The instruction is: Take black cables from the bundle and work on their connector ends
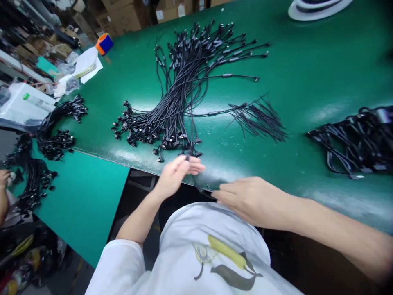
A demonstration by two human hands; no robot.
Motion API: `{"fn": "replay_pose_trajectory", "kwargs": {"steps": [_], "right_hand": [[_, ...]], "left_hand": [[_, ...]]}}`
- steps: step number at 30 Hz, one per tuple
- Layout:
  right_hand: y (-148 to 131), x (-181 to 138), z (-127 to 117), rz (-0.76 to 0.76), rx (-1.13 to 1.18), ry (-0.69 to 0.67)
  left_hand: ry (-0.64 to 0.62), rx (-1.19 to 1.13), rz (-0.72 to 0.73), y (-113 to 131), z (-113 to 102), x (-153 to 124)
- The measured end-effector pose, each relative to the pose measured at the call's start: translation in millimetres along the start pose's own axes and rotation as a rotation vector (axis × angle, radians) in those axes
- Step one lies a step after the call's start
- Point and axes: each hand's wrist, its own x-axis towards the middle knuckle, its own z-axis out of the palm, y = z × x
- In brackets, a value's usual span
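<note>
A: Put the clock's middle on the worker's hands, twelve straight ahead of them. What's at nine?

B: Another person's hand [3, 179], cut off at my edge of view, beside a dark cable bundle [30, 170]. Just short of ten, a second bundle [47, 125] lies bent round on itself.

A: And towards eleven?

B: White papers [87, 63], then an orange and blue object [105, 44] on the green tabletop [132, 82].

A: Twelve?

B: The big cable pile [181, 90], splayed at both ends, plugs nearest us.

A: Now the hands.

B: Left hand [173, 176]: thumb pressed against the fingers on one black cable [198, 187], the other fingers loosely straight. It runs on towards four, over the tabletop's near edge, into the right hand [242, 198], whose fingers look pinched together on it, a bit blurred.

A: Past that?

B: Thin black strips [260, 119] between one and two, heaped loosely. Farther off at one, a white round-edged thing [307, 14], partly out of sight. At half past two, looped dark cables [353, 141].
</note>
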Motion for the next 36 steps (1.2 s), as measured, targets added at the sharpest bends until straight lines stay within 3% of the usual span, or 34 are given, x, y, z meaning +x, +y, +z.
{"fn": "replay_pose_trajectory", "kwargs": {"steps": [3,6,8,10,12,14,18,24,27,29,31,36], "right_hand": [[6.8,21.7,-6.9,0.124,0.114,0.101],[25.2,31.0,-0.1,0.344,0.367,0.308],[30.7,33.4,15.3,0.482,0.676,0.491],[28.4,35.4,32.3,0.61,1.091,0.57],[21.3,37.7,43.2,0.719,1.478,0.565],[13.1,40.7,45.7,0.797,1.695,0.612],[-1.1,47.6,44.6,0.771,1.717,0.776],[-10.1,47.9,61.1,0.773,1.335,0.695],[-2.6,49.9,63.3,0.851,1.42,0.748],[3.8,52.8,61.7,0.84,1.53,0.792],[8.7,55.5,59.4,0.798,1.584,0.789],[14.1,56.7,51.8,0.687,1.633,0.605]], "left_hand": [[-0.177,0.287,0.005,-4.2,16.6,-2.5],[-0.205,0.157,-0.012,-2.8,18.9,-3.6],[-0.175,-0.078,-0.039,-3.1,19.4,-1.8],[-0.13,-0.244,-0.08,-5.9,22.0,1.2],[-0.085,-0.266,-0.133,-12.0,26.5,3.7],[-0.06,-0.204,-0.153,-20.9,31.5,4.5],[-0.017,0.098,-0.062,-37.6,37.9,3.7],[-0.094,0.53,-0.112,-52.9,40.7,8.5],[-0.101,0.602,-0.075,-63.3,45.5,9.2],[-0.097,0.547,-0.035,-66.1,48.2,8.8],[-0.169,0.369,-0.093,-63.1,48.4,8.3],[-0.435,-0.341,-0.47,-44.8,42.3,9.0]]}}
